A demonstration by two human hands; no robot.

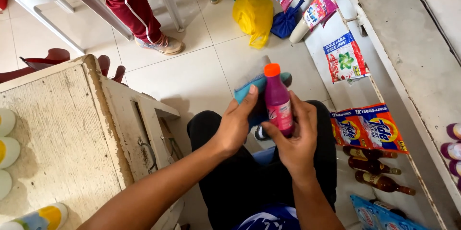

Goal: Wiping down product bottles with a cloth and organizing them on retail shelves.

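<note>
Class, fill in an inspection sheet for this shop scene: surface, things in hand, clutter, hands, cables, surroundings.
Surface: worn white wooden counter at left, bottles lying along its edge.
Things in hand: purple bottle with orange cap, upright; blue cloth behind it.
Clutter: yellow bag and dark blue bag on the tiled floor.
Hands: right hand grips the bottle; left hand holds the cloth against it.
Cables: nothing seen.
Surroundings: hanging sachets, brown bottles on a shelf, another person's leg by a white chair.

Worn white desk (57,129) at left; yellow bag (253,16) and blue bag (285,22) far on the floor; brown bottles (372,167) on the right shelf.
</note>
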